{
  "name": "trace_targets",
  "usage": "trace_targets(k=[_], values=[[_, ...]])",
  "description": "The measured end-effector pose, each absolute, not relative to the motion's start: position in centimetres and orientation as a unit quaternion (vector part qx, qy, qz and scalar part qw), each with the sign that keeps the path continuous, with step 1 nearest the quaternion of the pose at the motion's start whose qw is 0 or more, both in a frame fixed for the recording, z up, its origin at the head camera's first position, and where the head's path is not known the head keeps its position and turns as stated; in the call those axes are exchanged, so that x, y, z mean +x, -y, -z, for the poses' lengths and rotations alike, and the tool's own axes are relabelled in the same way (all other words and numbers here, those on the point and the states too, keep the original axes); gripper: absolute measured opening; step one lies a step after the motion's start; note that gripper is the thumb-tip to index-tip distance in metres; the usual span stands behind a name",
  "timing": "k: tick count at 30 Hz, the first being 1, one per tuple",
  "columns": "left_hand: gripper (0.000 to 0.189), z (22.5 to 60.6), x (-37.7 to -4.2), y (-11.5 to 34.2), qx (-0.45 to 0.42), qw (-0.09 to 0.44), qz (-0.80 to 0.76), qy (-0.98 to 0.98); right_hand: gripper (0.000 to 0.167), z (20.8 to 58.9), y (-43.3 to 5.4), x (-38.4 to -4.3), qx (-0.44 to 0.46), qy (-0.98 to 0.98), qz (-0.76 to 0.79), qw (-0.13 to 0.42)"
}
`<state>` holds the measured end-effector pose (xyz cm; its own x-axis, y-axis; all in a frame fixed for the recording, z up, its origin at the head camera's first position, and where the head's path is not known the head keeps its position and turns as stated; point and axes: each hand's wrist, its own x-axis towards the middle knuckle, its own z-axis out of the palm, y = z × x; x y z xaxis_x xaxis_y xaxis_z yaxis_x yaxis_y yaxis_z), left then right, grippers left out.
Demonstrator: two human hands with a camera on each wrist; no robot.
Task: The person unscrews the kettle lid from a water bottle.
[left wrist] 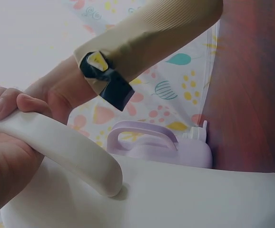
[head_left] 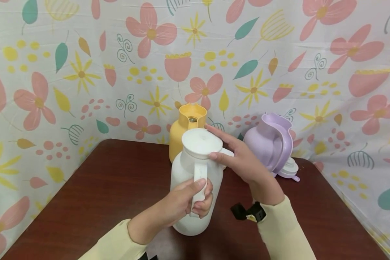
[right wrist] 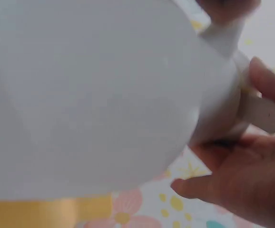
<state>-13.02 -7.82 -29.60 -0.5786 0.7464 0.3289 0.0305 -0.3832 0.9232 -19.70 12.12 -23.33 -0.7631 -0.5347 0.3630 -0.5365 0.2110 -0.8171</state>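
Note:
A white thermos jug (head_left: 182, 173), topped by a round white lid (head_left: 202, 141), is in front of me in the head view. My left hand (head_left: 195, 202) grips its handle (head_left: 200, 173), with the fingers wrapped round. At the top, my right hand (head_left: 240, 155) holds the lid between thumb and fingers, beside a white tab (head_left: 227, 152). In the right wrist view, the jug's body (right wrist: 94, 95) fills much of the picture. The left wrist view shows the handle (left wrist: 75, 147) in the left hand (left wrist: 14, 142). Whether the jug's base touches the table is unclear.
A yellow jug (head_left: 175, 141) with an open top stands behind the white one. At the back right is a purple jug (head_left: 258, 144), with a white stopper (head_left: 289, 168) beside its base. Floral cloth (head_left: 110, 65) hangs behind the dark wooden table (head_left: 117, 187).

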Motion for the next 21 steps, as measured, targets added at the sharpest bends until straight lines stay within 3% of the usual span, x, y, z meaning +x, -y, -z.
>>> trace_targets(k=[11, 21], values=[[0.034, 29.5, -13.0, 8.1, 0.375, 0.247, -0.739, -0.502, 0.073, 21.3, -13.7, -25.8, 0.534, 0.678, -0.458, -0.213], [0.032, 29.4, -13.0, 7.9, 0.36, 0.253, -0.736, -0.514, 0.075, 19.3, -13.7, -29.2, 0.578, 0.627, -0.391, -0.347]])
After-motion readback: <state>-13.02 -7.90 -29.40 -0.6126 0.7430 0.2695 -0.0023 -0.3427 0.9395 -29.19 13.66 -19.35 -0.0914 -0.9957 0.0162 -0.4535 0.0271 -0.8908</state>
